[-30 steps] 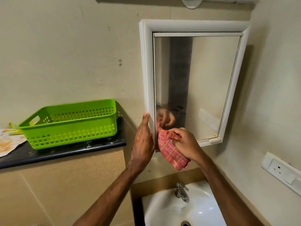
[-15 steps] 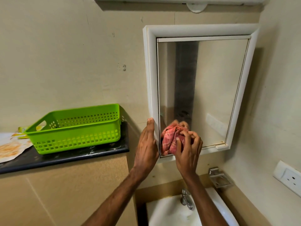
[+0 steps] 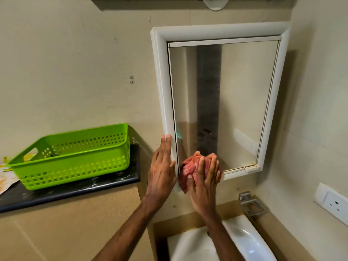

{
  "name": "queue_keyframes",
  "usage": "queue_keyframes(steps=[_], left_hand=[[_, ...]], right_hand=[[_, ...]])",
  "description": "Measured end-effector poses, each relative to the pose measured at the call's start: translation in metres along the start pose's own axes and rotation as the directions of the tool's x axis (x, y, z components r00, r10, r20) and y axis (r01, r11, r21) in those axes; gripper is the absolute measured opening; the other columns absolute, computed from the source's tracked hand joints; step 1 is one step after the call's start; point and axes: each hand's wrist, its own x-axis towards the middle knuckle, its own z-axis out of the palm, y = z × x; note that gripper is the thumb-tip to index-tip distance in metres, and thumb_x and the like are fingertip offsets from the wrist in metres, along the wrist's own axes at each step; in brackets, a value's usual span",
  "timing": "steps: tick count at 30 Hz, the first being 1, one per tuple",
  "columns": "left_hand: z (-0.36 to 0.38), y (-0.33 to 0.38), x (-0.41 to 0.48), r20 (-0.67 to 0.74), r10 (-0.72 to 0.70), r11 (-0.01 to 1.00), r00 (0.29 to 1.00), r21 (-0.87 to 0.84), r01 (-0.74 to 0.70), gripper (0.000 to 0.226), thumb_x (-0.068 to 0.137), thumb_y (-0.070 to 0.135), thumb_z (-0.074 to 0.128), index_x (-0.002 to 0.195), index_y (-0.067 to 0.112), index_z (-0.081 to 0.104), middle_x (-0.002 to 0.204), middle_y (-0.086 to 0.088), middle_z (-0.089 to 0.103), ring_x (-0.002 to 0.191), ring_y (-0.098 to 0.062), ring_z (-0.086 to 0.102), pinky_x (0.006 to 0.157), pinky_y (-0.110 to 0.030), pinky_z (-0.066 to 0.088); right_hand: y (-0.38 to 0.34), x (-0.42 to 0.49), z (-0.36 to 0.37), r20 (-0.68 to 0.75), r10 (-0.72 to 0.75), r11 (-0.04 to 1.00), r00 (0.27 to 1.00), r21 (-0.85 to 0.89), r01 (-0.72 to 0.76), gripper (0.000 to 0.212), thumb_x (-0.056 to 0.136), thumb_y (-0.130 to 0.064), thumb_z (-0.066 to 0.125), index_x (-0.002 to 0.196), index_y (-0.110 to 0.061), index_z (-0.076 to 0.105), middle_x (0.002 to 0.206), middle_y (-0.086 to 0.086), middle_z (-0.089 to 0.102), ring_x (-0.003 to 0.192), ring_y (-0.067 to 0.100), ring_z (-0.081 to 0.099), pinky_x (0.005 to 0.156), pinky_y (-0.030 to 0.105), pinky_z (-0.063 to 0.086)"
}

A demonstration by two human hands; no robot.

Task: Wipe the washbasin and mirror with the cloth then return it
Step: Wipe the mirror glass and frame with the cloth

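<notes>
A green perforated basket (image 3: 75, 155) sits on a dark counter (image 3: 71, 189), its inside mostly hidden. The left hand (image 3: 162, 172), fingers flat and extended, braces the mirror (image 3: 226, 102) frame; the right hand (image 3: 205, 185) presses a bunched red cloth (image 3: 190, 168) against the glass's lower left corner, above the white washbasin (image 3: 246, 240).

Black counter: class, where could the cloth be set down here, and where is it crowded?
Free: the black counter strip in front of and right of the green basket. Crowded: its left end, under papers. The right hand holds the cloth.
</notes>
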Motion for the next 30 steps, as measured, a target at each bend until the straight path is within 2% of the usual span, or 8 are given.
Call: queue_keyframes(steps=[3,9,14,17,21,26,28,30], left_hand=[[-0.003,0.002,-0.001,0.001,0.021,1.000,1.000,-0.011,-0.021,0.087,0.102,0.022,0.058,0.163,0.027,-0.003,0.171,0.011,0.003,0.149,-0.011,0.030,0.112,-0.021,0.027],[-0.004,0.008,-0.003,-0.007,0.006,0.999,1.000,-0.047,-0.007,0.086,0.101,0.019,0.059,0.163,0.026,-0.001,0.170,0.015,0.002,0.124,-0.009,0.049,0.097,-0.015,0.037],[-0.009,0.003,-0.003,0.017,0.014,0.995,1.000,-0.102,-0.012,0.084,0.101,0.021,0.059,0.163,0.027,0.003,0.170,0.016,0.005,0.127,-0.008,0.049,0.104,-0.023,0.041],[-0.013,0.000,-0.004,0.028,0.042,0.995,0.999,-0.095,-0.039,0.082,0.101,0.020,0.058,0.164,0.024,0.005,0.170,0.014,0.008,0.145,-0.005,0.035,0.113,-0.021,0.032],[-0.011,0.002,-0.003,-0.003,0.057,0.996,0.998,-0.073,-0.057,0.076,0.104,0.017,0.054,0.164,0.020,0.008,0.171,0.011,0.010,0.154,-0.007,0.023,0.118,-0.005,0.015],[-0.003,0.010,-0.006,-0.032,0.021,0.997,0.999,-0.079,-0.024,0.076,0.103,0.012,0.054,0.164,0.018,0.008,0.171,0.009,0.011,0.143,-0.007,0.031,0.109,0.004,0.014],[0.000,0.011,-0.007,-0.045,0.023,0.998,0.999,-0.064,-0.026,0.081,0.100,0.006,0.057,0.163,0.017,0.008,0.170,0.009,0.013,0.142,-0.011,0.035,0.113,-0.003,0.021],[0.004,0.009,-0.008,-0.064,0.013,0.998,0.998,-0.057,-0.017,0.088,0.092,0.000,0.061,0.163,0.014,0.011,0.170,0.009,0.015,0.143,-0.014,0.038,0.118,-0.022,0.031]], right_hand=[[0.037,0.031,-0.015,-0.081,0.034,0.999,0.996,-0.002,-0.035,0.082,0.102,-0.048,0.049,0.167,-0.022,0.007,0.174,0.021,-0.003,0.162,0.040,0.002,0.128,0.064,0.011],[0.043,0.077,-0.032,-0.202,0.469,0.875,0.860,0.240,-0.420,0.074,0.107,-0.056,0.029,0.161,-0.039,-0.017,0.174,0.016,-0.009,0.162,0.038,-0.003,0.125,0.069,0.011],[-0.043,0.002,0.006,-0.057,0.103,0.992,0.993,0.083,-0.098,0.097,0.095,-0.064,0.057,0.167,-0.018,0.010,0.172,0.027,-0.001,0.160,0.045,-0.003,0.129,0.060,-0.001],[-0.015,0.013,0.005,-0.048,-0.103,0.994,0.994,-0.025,0.102,0.101,0.093,-0.065,0.062,0.168,-0.025,0.007,0.173,0.025,0.001,0.161,0.043,-0.001,0.129,0.058,0.002],[0.070,0.070,-0.031,-0.169,0.128,0.992,0.977,0.012,-0.128,0.090,0.099,-0.062,0.047,0.167,-0.024,0.002,0.174,0.019,-0.001,0.162,0.037,0.001,0.129,0.062,0.012],[0.088,0.109,-0.051,-0.254,0.520,0.849,0.815,0.251,-0.464,0.088,0.102,-0.074,0.014,0.167,-0.015,0.010,0.174,0.021,0.005,0.161,0.041,0.007,0.127,0.063,0.013],[0.049,0.091,-0.038,-0.248,0.475,0.878,0.845,0.202,-0.434,0.086,0.102,-0.072,0.019,0.167,-0.015,0.010,0.173,0.022,0.004,0.161,0.042,0.005,0.127,0.065,0.011],[0.003,0.054,-0.016,-0.188,0.236,0.971,0.953,0.090,-0.223,0.085,0.102,-0.068,0.033,0.167,-0.018,0.010,0.173,0.024,0.003,0.161,0.043,0.001,0.129,0.063,0.004]])
